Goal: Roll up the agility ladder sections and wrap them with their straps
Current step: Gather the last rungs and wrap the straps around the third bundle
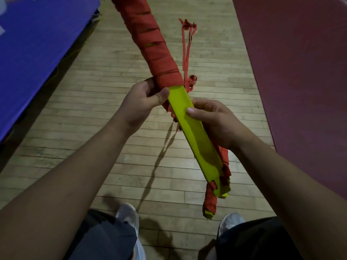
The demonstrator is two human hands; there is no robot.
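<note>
The stacked ladder rungs (189,126) are held in mid-air in front of the person, above the wooden floor (105,102). The bundle's long axis runs on a diagonal. Its near end dips towards the right shoe (231,221), and its far end rises up and away to the left, past the top of the view.

The red strap wrap (150,44) covers the far stretch in tight turns, while the near stretch shows bare yellow-green plastic. I'd judge the wrapping about half done.

The left hand (144,102) clasps the bundle at the last turn, thumb on the rung face. The right hand (212,119) grasps the bare part, thumb on top.

A loose strap tail (186,47) trails behind. The next move likely calls for pinning that last turn and winding the tail down the bare stretch, kept taut.

A blue mat (37,34) lies to the left and a maroon mat (300,72) to the right.
</note>
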